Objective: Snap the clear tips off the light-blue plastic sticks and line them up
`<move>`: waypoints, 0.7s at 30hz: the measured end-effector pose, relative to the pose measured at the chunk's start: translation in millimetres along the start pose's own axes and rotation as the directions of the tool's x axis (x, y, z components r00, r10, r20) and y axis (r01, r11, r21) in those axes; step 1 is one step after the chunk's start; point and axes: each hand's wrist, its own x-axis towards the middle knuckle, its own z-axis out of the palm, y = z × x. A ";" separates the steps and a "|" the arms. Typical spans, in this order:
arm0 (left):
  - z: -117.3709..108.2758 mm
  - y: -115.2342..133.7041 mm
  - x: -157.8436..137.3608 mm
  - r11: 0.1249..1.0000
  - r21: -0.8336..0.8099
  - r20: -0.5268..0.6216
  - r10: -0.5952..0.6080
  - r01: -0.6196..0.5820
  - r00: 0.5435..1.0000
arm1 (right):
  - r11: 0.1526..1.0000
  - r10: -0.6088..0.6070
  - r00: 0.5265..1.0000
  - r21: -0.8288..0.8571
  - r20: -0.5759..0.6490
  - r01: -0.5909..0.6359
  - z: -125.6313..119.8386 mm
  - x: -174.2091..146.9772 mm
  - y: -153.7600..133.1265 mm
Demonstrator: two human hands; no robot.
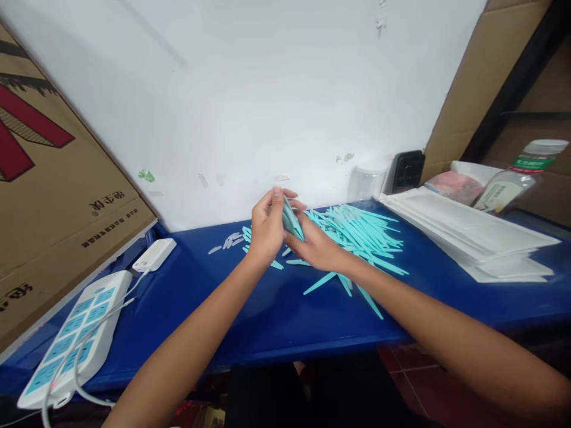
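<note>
A small bundle of flat, tapered turquoise sticks [291,220] is held upright and slightly tilted between my two hands above the table. My left hand [269,226] is closed on the bundle from the left, thumb pointing up along it. From the right, my right hand [314,241] wraps round the lower part of the same bundle. Behind and right of my hands lies a loose heap of the same turquoise sticks [363,235], with several strays toward the front. Small pale translucent pieces [231,240] lie left of my hands.
A white power strip [75,339] with cables and a white adapter [154,254] sit on the left of the blue table [196,309]. White envelopes [464,232] are stacked at right, with a bottle [513,178] behind. A clear jar [369,184] and black device [407,171] stand by the wall.
</note>
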 end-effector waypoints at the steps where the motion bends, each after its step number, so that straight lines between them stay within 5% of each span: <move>1: -3.2 -5.0 2.4 0.999 0.026 -0.037 0.025 -0.024 0.999 | 0.996 -0.031 0.999 -0.080 -0.027 0.028 -6.3 2.4 3.1; 4: -19.4 -23.7 8.8 0.981 0.180 -0.087 0.085 -0.068 0.993 | 0.916 0.172 0.985 -0.363 -0.031 -0.171 -37.3 9.8 14.8; 7: -46.9 -43.0 9.3 0.909 0.413 -0.047 0.094 -0.066 0.995 | 0.596 0.439 0.880 -0.675 -0.179 -0.435 -70.4 14.4 27.9; 11: -94.6 -58.7 2.3 0.573 0.785 0.173 0.163 -0.236 0.971 | 0.248 0.660 0.711 -0.824 -0.241 -0.509 -86.8 13.9 39.9; 15: -137.1 -61.4 1.9 0.359 0.886 0.299 0.045 -0.295 0.953 | 0.167 0.696 0.657 -0.825 -0.289 -0.540 -76.7 10.8 40.1; 21: -163.5 -55.5 13.1 0.213 0.959 0.220 -0.132 -0.189 0.967 | 0.147 0.695 0.638 -0.803 -0.332 -0.577 -62.9 9.9 29.6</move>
